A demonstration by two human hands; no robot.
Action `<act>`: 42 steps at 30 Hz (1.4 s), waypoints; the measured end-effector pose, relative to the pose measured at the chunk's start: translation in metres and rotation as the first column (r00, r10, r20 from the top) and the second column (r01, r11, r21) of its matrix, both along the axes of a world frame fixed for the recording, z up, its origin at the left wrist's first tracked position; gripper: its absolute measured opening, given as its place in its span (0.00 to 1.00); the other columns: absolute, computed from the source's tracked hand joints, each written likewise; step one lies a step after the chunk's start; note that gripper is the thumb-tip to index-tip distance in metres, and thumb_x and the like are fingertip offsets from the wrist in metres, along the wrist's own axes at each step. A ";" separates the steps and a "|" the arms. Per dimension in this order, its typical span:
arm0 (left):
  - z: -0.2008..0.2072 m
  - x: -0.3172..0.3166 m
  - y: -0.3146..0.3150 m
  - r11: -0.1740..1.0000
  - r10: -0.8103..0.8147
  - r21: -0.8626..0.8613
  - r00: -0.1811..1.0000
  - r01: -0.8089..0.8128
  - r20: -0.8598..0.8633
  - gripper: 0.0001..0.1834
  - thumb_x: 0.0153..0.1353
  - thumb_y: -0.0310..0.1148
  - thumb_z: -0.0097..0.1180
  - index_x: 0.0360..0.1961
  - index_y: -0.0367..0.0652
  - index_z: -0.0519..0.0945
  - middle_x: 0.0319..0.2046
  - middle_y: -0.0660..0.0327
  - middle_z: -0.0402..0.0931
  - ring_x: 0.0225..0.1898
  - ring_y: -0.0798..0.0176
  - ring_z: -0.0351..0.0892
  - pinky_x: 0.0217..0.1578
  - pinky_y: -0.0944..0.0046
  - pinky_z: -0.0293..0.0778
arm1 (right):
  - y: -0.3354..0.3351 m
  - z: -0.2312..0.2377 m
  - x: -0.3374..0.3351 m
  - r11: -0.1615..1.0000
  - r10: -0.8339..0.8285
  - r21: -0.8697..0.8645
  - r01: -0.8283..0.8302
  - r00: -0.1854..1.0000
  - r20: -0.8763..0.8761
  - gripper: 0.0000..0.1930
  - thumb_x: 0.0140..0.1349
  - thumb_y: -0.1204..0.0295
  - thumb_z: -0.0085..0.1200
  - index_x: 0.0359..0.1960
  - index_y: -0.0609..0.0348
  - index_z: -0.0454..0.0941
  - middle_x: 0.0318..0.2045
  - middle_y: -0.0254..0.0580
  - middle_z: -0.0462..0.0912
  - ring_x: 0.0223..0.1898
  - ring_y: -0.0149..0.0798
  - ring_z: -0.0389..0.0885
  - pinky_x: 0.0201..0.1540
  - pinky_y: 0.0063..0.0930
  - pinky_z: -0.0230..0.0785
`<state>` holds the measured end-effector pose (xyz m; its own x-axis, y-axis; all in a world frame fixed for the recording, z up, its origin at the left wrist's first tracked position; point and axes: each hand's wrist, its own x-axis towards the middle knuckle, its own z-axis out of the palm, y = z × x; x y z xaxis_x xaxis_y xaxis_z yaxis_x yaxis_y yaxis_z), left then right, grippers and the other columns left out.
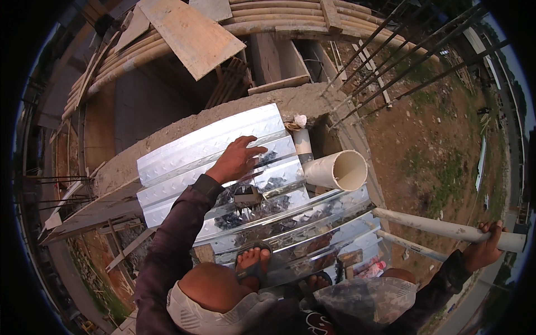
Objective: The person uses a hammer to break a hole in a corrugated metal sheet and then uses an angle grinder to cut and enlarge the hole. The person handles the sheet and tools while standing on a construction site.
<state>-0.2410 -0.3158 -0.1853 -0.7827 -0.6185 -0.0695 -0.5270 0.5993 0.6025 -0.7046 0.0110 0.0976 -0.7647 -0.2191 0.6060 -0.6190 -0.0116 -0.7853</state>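
Observation:
My left hand [240, 159] is spread out over a shiny ribbed metal decking sheet [206, 146], its fingers apart and nothing in it. Whether the palm presses on the sheet I cannot tell. At the right, my right hand [484, 245] is wrapped round a long white plastic pipe [427, 224] near its outer end. Between the hands, a wide white pipe [324, 172] shows its open mouth. Beside it stands a thinner white pipe [301, 140] with a grey band. A small brownish block or opening [245, 196], unclear which, sits in the sheet below my left hand.
A rough concrete beam [195, 114] borders the decking. Beyond it lie bamboo poles [279, 23] and a plywood board [190, 33] above a deep gap. Bare steel bars [402, 50] jut out at upper right. Dirt ground [424, 145] lies far below. A sandalled foot [252, 262] rests on the decking.

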 end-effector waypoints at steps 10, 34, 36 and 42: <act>-0.010 -0.057 0.010 0.946 -0.133 -0.265 0.968 0.187 0.211 0.35 0.47 0.32 0.68 0.61 0.58 0.77 0.57 0.52 0.67 0.57 0.48 0.70 0.56 0.50 0.70 | -0.002 0.003 -0.002 0.999 0.015 -0.038 -0.014 0.999 0.030 0.09 0.65 0.79 0.54 0.42 0.66 0.67 0.27 0.43 0.71 0.29 0.33 0.72 0.36 0.30 0.70; -0.015 -0.085 0.003 0.953 -0.087 -0.267 0.974 0.142 0.208 0.37 0.51 0.28 0.64 0.65 0.56 0.71 0.57 0.52 0.68 0.51 0.46 0.73 0.50 0.49 0.74 | 0.001 0.003 -0.002 0.999 -0.008 -0.040 0.008 1.000 0.016 0.10 0.65 0.81 0.53 0.43 0.66 0.66 0.27 0.44 0.72 0.28 0.35 0.73 0.36 0.32 0.70; -0.015 -0.087 0.003 0.956 -0.077 -0.264 0.978 0.128 0.194 0.36 0.50 0.27 0.63 0.64 0.54 0.72 0.57 0.53 0.68 0.51 0.47 0.73 0.49 0.49 0.74 | -0.001 0.003 0.001 0.999 -0.013 -0.031 0.014 1.000 0.027 0.09 0.65 0.80 0.53 0.43 0.66 0.66 0.27 0.43 0.72 0.28 0.34 0.73 0.36 0.32 0.70; -0.026 -0.088 0.009 0.952 -0.034 -0.298 0.994 0.064 0.106 0.34 0.51 0.24 0.59 0.63 0.46 0.71 0.57 0.53 0.69 0.52 0.47 0.72 0.49 0.51 0.75 | -0.003 0.009 0.004 0.999 -0.030 0.020 0.029 0.999 0.040 0.09 0.66 0.77 0.53 0.42 0.64 0.66 0.26 0.41 0.70 0.27 0.33 0.72 0.35 0.29 0.69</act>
